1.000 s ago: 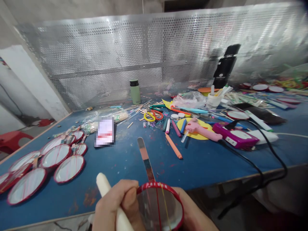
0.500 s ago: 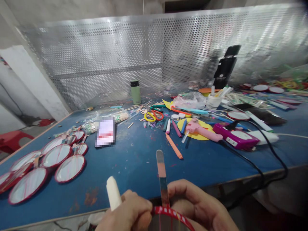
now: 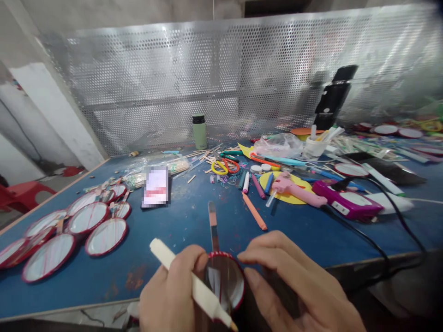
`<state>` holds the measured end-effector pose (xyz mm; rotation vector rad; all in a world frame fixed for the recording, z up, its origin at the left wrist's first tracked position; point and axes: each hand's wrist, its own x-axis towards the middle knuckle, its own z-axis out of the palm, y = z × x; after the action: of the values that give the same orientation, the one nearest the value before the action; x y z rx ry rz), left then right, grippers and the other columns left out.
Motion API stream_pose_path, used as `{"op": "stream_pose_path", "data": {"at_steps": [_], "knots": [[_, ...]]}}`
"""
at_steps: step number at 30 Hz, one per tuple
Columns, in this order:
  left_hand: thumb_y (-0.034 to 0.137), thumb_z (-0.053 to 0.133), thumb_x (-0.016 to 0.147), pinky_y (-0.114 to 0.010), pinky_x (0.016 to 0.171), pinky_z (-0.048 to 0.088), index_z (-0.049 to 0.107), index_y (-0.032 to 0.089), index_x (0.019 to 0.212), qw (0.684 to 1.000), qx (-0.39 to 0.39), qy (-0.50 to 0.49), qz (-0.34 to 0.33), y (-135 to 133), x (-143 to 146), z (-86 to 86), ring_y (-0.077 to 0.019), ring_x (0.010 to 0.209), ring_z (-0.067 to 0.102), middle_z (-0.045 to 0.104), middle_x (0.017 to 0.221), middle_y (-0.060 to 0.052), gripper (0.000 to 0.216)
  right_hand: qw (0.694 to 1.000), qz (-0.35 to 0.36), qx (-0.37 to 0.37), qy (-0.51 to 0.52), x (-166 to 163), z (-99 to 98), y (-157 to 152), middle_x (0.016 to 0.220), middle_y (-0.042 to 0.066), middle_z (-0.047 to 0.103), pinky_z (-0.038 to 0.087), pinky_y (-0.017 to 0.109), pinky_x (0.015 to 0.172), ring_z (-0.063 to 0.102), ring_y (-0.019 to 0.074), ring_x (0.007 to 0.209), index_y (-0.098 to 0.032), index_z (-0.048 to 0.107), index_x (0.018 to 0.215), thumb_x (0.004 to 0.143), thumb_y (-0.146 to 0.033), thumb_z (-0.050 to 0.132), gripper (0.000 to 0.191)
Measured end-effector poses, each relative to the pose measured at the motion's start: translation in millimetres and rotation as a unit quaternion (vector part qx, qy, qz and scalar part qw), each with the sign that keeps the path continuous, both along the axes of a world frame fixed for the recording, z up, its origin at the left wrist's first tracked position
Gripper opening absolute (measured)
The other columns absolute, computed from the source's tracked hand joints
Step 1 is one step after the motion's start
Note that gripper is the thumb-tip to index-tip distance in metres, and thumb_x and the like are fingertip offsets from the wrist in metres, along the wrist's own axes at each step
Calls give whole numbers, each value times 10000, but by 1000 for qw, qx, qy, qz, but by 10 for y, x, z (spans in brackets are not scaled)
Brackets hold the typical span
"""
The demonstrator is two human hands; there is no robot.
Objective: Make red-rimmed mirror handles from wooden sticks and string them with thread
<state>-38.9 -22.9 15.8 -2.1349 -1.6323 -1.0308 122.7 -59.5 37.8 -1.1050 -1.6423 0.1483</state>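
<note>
My left hand (image 3: 171,288) is closed around a white marker (image 3: 204,293), whose orange-tipped end points down to the right. Its thumb and finger also pinch the left rim of a small round mirror (image 3: 226,281) with a red edge. From the mirror's top a flat stick handle (image 3: 213,226) sticks up, away from me. Beside the mirror's right rim is my right hand (image 3: 294,286), fingers apart, fingertips close to the edge; whether they touch it I cannot tell.
Several red-rimmed round mirrors (image 3: 88,217) lie at left near a phone (image 3: 155,186). Crayons (image 3: 254,211), a pink glue gun (image 3: 299,191) with a cable and a purple device (image 3: 346,200) lie at right. A green bottle (image 3: 199,133) stands before a perforated metal panel (image 3: 155,78).
The mirror has tilted so its face shows, and has shifted left. The marker has swung to point down rightward. My right hand's fingers have come off the stick and spread beside the rim.
</note>
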Motion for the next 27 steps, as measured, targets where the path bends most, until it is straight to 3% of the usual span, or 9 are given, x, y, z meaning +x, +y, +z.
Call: {"op": "stream_pose_path", "data": {"at_steps": [5,13,21,27], "knots": [[238,430,949,-193,431,397,529,250,881,996,55,-55,-48,335,-92,68,-129,413,597,607,509,67,121,994,7,27,-101,160,76,233,831,24,620,484,264,753,593,139,786,-187,617,906,882,-92,542,124],[175,448,927,-163,422,358,532,242,867,987,26,-85,-136,587,-107,148,-97,368,553,549,457,107,123,978,16,-82,-191,209,48,547,759,-11,652,430,276,658,601,141,689,-208,635,840,915,-172,518,143],[137,386,876,-218,484,339,529,224,888,994,-8,-37,-98,821,-58,507,-139,489,568,620,600,45,168,963,62,116,-236,45,129,544,732,21,626,400,271,637,557,137,669,-165,646,832,931,-175,521,160],[201,362,921,-255,524,349,529,206,969,996,4,-10,-86,859,-3,708,-182,571,602,652,675,2,174,963,31,159,-214,-60,51,578,698,21,612,343,271,578,501,123,603,-154,655,868,924,-107,509,163]]}}
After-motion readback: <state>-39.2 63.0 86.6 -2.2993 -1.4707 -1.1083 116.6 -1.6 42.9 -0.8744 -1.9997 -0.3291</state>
